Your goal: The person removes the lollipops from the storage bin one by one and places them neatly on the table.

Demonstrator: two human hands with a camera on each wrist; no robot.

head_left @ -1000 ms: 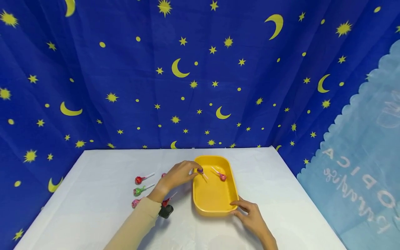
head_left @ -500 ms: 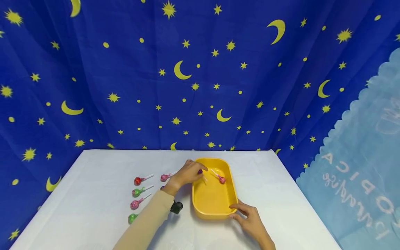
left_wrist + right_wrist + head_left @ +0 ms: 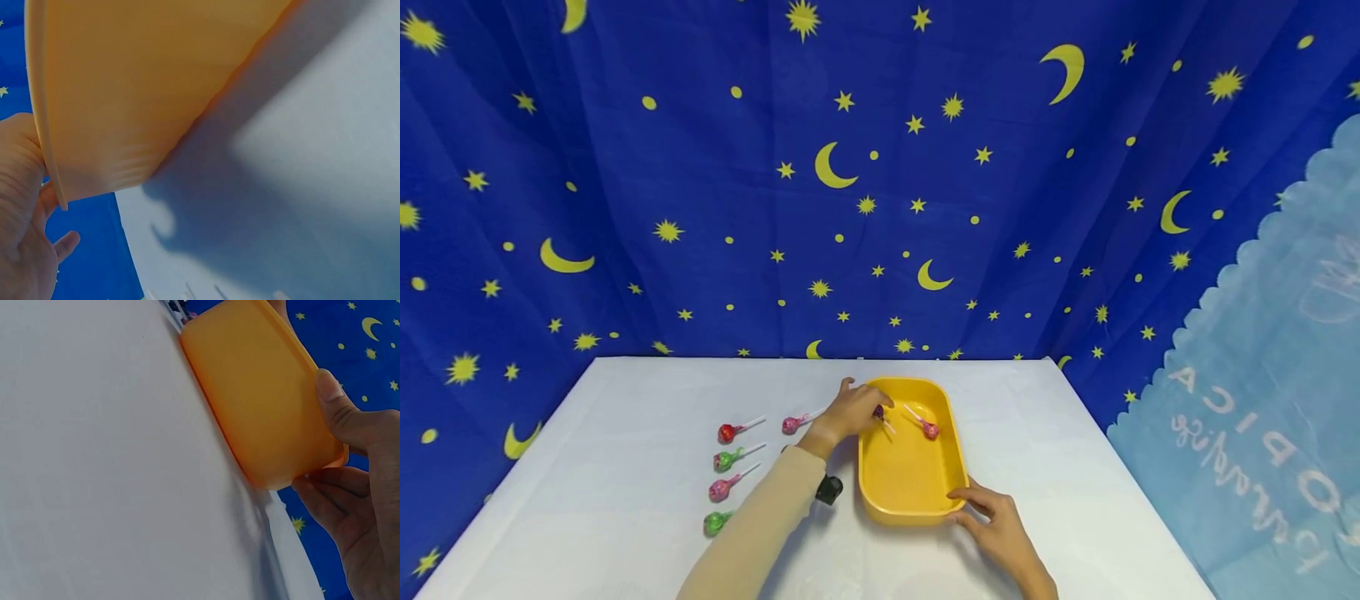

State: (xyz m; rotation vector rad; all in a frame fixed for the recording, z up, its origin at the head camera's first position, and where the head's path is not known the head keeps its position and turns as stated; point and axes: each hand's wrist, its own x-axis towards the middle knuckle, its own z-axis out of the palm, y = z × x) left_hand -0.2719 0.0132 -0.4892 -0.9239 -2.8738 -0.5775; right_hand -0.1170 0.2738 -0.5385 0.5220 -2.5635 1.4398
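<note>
In the head view, a yellow plastic tray stands on the white table. My left hand reaches over its far left rim and pinches a purple lollipop, whose white stick points down into the tray; the fingertips partly hide the candy. A pink lollipop lies inside, near the far right wall. My right hand grips the near right corner. The right wrist view shows that thumb on the tray's rim and the fingers against its outer wall. In the left wrist view the lollipop is out of sight.
Left of the tray lie a red lollipop, a green lollipop, a pink lollipop, another green lollipop and another pink lollipop. My left sleeve covers part of the table. A starry blue curtain hangs behind.
My left hand has moved slightly right and further over the tray with the purple lollipop, and its forearm uncovers more lollipops. My right hand keeps its hold on the corner.
</note>
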